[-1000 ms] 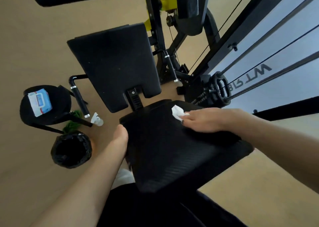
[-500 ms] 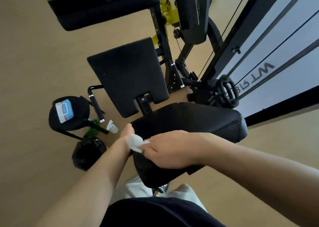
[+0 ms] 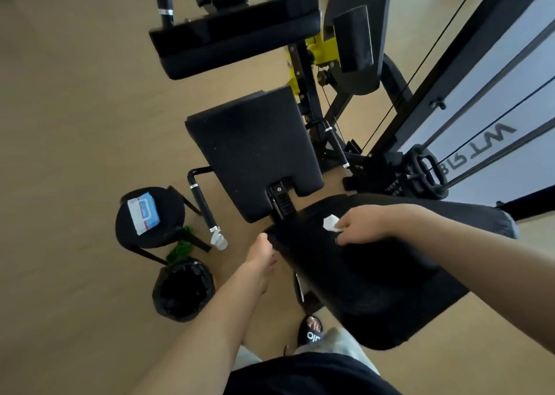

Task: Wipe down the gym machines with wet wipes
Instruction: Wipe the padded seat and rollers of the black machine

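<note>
While right hand (image 3: 365, 225) pinches crumpled wipe (image 3: 330, 223), padded black seat (image 3: 375, 271) lies beneath.

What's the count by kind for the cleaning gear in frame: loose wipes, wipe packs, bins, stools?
Loose wet wipe: 1, held by the right hand on the seat pad as wet wipe
Wipe pack: 1, lying on the stool
Stool: 1
Bin: 1, black-lined, on the floor
Total: 4

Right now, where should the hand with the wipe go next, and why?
Probably sweep the right hand with its wet wipe back toward the person across the black seat pad. The wipe sits near the pad's far end, and the left hand steadies the edge.
</note>
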Motion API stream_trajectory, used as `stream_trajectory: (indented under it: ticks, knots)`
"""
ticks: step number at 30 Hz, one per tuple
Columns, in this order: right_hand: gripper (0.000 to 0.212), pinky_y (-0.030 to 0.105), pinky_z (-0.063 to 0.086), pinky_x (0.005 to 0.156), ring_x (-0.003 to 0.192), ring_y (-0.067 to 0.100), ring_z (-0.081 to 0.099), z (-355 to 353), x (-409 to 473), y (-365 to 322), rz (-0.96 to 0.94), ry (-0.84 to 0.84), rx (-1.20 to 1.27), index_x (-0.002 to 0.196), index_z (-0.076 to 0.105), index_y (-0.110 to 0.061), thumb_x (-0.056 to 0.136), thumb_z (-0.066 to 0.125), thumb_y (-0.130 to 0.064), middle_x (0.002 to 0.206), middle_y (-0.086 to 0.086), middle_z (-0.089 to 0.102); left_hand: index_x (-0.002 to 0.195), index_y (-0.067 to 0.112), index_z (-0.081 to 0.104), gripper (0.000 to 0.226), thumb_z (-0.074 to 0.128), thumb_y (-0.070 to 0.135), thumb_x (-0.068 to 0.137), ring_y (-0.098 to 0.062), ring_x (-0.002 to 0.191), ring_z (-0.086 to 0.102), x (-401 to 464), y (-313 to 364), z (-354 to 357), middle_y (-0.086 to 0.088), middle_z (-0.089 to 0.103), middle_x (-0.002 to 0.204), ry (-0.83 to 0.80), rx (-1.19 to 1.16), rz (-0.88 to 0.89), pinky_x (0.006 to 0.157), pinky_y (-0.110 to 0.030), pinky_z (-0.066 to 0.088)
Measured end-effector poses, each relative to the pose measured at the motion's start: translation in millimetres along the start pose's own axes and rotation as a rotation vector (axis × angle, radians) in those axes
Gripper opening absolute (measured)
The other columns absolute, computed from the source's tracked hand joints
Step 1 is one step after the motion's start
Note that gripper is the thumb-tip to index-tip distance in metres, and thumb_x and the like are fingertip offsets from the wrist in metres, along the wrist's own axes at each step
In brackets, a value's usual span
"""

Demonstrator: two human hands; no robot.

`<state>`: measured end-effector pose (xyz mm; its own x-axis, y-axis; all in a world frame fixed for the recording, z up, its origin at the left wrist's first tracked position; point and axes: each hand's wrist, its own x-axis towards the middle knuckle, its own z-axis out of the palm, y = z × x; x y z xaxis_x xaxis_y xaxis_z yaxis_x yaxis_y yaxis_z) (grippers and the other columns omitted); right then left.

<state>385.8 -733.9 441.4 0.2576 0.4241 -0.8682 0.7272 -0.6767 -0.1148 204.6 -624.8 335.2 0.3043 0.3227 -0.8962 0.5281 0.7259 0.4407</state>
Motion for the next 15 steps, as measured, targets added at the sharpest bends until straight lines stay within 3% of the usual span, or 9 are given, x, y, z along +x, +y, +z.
stream_trajectory:
  ticks: [4, 7, 9, 11, 13, 15]
  knots:
    - [0.016, 0.020, 0.049, 0.082, 0.093, 0.012, 0.067, 2, 29, -57, -0.112, -0.040, 0.451, 0.093, 0.071, -0.021, 0.096, 0.058, -0.028, 0.099, 0.006, 0.068, 0.101, 0.014, 0.056, 0.037, 0.033, 0.042, 0.106, -0.018, 0.104, 0.060, 31, 15, -71, -0.002, 0.059, 0.102, 0.036, 0.083, 0.018, 0.105, -0.036, 0.045]
    - [0.029, 0.013, 0.050, 0.080, 0.091, 0.015, 0.066, 4, 59, -98, -0.266, -0.171, 0.897, 0.124, 0.069, -0.020, 0.103, 0.049, -0.017, 0.102, 0.018, 0.068, 0.077, 0.022, 0.045, 0.033, 0.036, 0.038, 0.105, -0.011, 0.071, 0.047, 51, 30, -125, 0.003, 0.047, 0.077, 0.092, 0.093, 0.020, 0.071, -0.027, 0.041]
    - [0.030, 0.013, 0.047, 0.065, 0.077, 0.011, 0.057, 8, 83, -123, -0.307, -0.186, 1.084, 0.126, 0.067, -0.016, 0.103, 0.047, -0.016, 0.090, 0.007, 0.061, 0.076, 0.023, 0.042, 0.032, 0.036, 0.035, 0.105, -0.010, 0.065, 0.040, 57, 38, -156, 0.003, 0.042, 0.074, 0.115, 0.119, 0.022, 0.060, -0.025, 0.032]
    - [0.023, 0.017, 0.041, 0.064, 0.074, 0.007, 0.054, 13, 108, -146, -0.244, -0.118, 1.221, 0.105, 0.066, -0.007, 0.095, 0.048, -0.017, 0.088, 0.000, 0.056, 0.082, 0.020, 0.049, 0.031, 0.037, 0.037, 0.106, -0.010, 0.070, 0.044, 67, 41, -181, 0.002, 0.046, 0.078, 0.139, 0.136, 0.009, 0.063, -0.025, 0.034]
    - [0.015, 0.025, 0.043, 0.070, 0.080, 0.014, 0.057, 22, 137, -169, -0.121, 0.007, 1.372, 0.088, 0.060, -0.011, 0.094, 0.046, -0.013, 0.089, 0.004, 0.056, 0.101, 0.013, 0.057, 0.032, 0.037, 0.037, 0.107, -0.017, 0.089, 0.056, 79, 46, -198, -0.004, 0.057, 0.093, 0.131, 0.145, -0.012, 0.078, -0.029, 0.043]
    - [0.017, 0.034, 0.049, 0.075, 0.094, 0.022, 0.062, 26, 162, -192, 0.002, 0.217, 1.384, 0.102, 0.066, -0.012, 0.098, 0.049, -0.012, 0.099, 0.006, 0.065, 0.125, 0.006, 0.059, 0.042, 0.036, 0.036, 0.107, -0.026, 0.118, 0.059, 89, 56, -210, -0.012, 0.063, 0.119, 0.157, 0.176, -0.010, 0.102, -0.039, 0.044]
